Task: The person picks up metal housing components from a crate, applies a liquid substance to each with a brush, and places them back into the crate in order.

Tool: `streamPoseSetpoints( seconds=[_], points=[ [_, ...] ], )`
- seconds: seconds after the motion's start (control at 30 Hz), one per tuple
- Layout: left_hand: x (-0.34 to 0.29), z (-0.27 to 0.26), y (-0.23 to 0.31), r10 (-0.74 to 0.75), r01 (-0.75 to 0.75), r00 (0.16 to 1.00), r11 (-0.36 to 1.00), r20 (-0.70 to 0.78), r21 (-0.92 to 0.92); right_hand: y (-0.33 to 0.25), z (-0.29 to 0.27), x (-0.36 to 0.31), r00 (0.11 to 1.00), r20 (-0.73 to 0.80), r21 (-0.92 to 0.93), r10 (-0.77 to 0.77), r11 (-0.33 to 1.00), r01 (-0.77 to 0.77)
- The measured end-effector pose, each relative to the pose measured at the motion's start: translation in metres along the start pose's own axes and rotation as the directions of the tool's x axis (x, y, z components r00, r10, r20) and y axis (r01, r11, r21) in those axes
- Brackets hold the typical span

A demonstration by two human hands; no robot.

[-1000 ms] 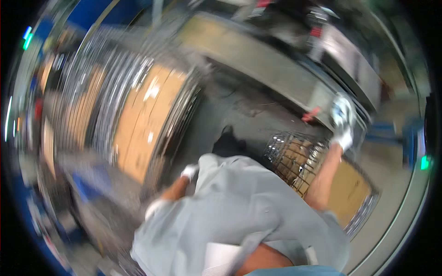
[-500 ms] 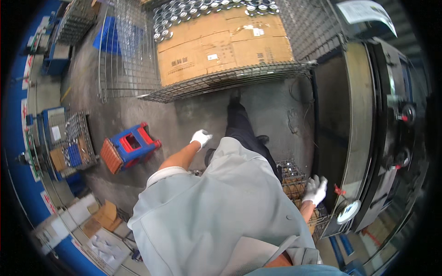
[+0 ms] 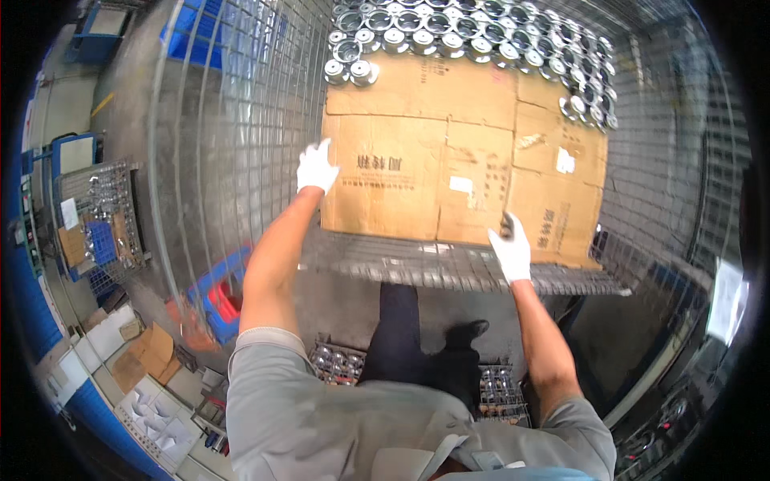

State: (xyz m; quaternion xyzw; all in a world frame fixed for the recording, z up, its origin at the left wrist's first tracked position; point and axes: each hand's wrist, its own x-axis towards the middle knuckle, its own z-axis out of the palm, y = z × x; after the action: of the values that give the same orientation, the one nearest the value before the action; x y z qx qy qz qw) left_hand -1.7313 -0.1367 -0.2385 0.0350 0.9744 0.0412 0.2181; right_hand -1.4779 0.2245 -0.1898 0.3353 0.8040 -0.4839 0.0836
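Note:
A flat brown cardboard sheet [image 3: 401, 144] lies inside a large wire mesh cage [image 3: 385, 264], over its near half. My left hand [image 3: 318, 168], in a white glove, is at the sheet's left edge with its fingers apart. Over the near edge, right of the middle, is my right hand [image 3: 513, 248], also white-gloved. Its thumb stands away from the fingers, and a dark patch shows between them. Whether either hand touches the cardboard is hard to tell. Several rows of shiny round metal parts [image 3: 437, 40] stand along the far side of the sheet.
Smaller wire baskets of metal parts [image 3: 337, 365] are near my legs. A blue and red plastic stool [image 3: 224, 301] is at left, beyond the mesh. Further left are a cart with metal parts [image 3: 112, 200] and a bench with papers [image 3: 160, 417].
I have come closer to the cage, which now fills more of the view. Both hands have moved from beside my body to the cardboard's left and near edges.

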Motion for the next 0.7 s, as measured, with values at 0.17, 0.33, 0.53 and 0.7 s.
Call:
streamPoseSetpoints(
  seconds=[0.17, 0.33, 0.53, 0.7],
  points=[
    [0.2, 0.022, 0.022, 0.021, -0.025, 0.991, 0.999, -0.132, -0.029, -0.089, 0.159, 0.242, 0.935, 0.176, -0.398, -0.308, 0.846, 0.354],
    [0.316, 0.03, 0.035, 0.058, -0.076, 0.988, 0.99, -0.141, -0.123, -0.157, 0.254, 0.394, 0.893, 0.166, -0.525, -0.417, 0.729, 0.438],
    [0.375, 0.063, 0.015, 0.149, -0.149, 0.986, 0.989, -0.067, 0.017, -0.212, 0.285, 0.496, 0.855, 0.035, -0.726, -0.517, 0.575, 0.377],
    [0.376, 0.056, 0.026, 0.091, -0.089, 0.995, 0.996, -0.051, 0.03, -0.22, 0.308, 0.514, 0.909, 0.034, -0.577, -0.415, 0.734, 0.357]
  ],
)
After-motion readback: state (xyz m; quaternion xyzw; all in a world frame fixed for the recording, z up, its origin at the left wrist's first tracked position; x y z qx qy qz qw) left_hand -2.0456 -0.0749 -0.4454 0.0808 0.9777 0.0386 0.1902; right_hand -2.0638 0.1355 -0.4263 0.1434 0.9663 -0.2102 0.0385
